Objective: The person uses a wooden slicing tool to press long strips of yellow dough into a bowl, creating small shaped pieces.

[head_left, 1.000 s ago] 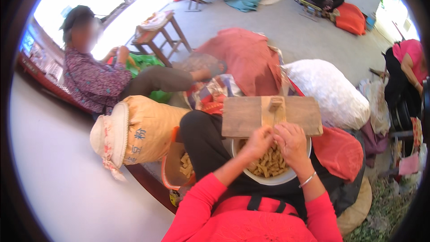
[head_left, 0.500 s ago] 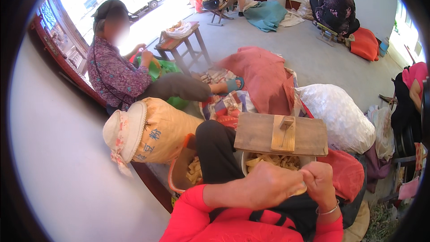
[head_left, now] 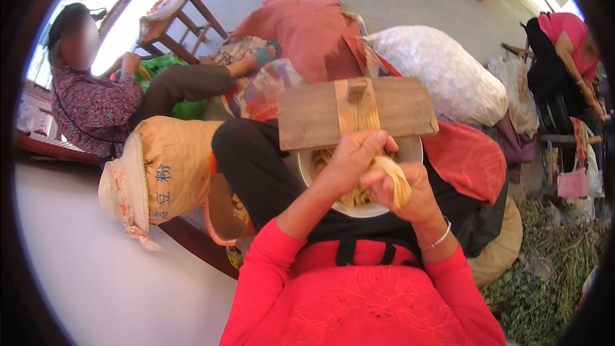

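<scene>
A bundle of pale yellow, soft-looking strips [head_left: 395, 182] is held between my two hands, folded and twisted together. My left hand [head_left: 359, 159] is closed around its upper end, thumb on top. Curled about the lower, looped part is my right hand [head_left: 410, 193], a bangle on its wrist. Both are above a white bowl [head_left: 360, 211] in my lap, which holds more yellow strips [head_left: 356, 197]. A wooden board [head_left: 307, 114] with an upright peg [head_left: 356, 93] lies across the bowl's far side, just beyond my hands. What the left fingertips do is partly hidden.
Left of my knee stand an orange-rimmed tub [head_left: 221, 218] and a full yellow sack [head_left: 182, 154] topped by a sun hat [head_left: 125, 186]. A large white bag [head_left: 442, 74] bulges beyond the board. One person [head_left: 90, 102] sits left, another [head_left: 570, 57] right. Cut plants [head_left: 544, 275] lie lower right.
The view has tipped downward and rightward. My hands have come nearer the board, and the left has turned so its thumb shows. More of the yellow bundle is visible between them.
</scene>
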A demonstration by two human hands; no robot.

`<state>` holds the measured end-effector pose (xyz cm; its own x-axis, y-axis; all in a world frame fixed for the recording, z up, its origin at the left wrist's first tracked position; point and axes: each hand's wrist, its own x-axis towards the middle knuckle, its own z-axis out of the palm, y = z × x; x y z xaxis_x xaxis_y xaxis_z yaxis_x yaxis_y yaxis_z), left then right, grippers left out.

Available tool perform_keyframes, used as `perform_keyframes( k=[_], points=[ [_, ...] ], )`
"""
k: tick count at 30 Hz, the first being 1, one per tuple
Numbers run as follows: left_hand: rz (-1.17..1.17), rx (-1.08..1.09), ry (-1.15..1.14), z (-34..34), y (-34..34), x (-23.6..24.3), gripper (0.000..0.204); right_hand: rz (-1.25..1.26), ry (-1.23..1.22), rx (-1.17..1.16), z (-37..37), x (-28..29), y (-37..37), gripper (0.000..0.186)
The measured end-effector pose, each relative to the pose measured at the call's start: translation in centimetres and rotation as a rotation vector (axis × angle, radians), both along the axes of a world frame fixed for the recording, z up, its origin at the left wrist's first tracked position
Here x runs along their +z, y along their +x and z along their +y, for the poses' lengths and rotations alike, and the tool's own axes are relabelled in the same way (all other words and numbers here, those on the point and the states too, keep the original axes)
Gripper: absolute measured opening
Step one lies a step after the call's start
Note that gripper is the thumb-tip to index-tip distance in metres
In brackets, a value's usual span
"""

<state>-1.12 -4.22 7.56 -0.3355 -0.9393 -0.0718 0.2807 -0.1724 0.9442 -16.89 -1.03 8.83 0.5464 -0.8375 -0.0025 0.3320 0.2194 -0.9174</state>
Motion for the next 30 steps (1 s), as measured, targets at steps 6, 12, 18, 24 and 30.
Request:
perform_keyframes(
  k=[6,12,18,24,30],
  points=[
    [0.049,-0.125,0.074,1.5,-0.2,-0.8,0.02,0.376,-0.41,-0.587,-2.7,-3.7,1.2,0.022],
    [0.153,-0.128,0.125,0.9,-0.5,-2.4,0.021,0.986,-0.994,-0.723,-4.1,-4.8,0.3,0.034],
    [-0.077,-0.162,0.259,0.8,-0.3,-4.6,0.017,1.01,-1.015,-0.67,-4.1,-6.0,-0.3,0.025],
    [-1.107,0.193,-0.799,1.7,0.0,-5.7,0.022,0.765,-0.317,-0.284,-3.0,-9.5,-1.1,0.016],
    [-0.851,0.231,-0.805,2.1,-0.4,-7.0,0.034,-0.143,0.561,-0.101,-1.5,-11.4,-0.4,0.021]
  ],
)
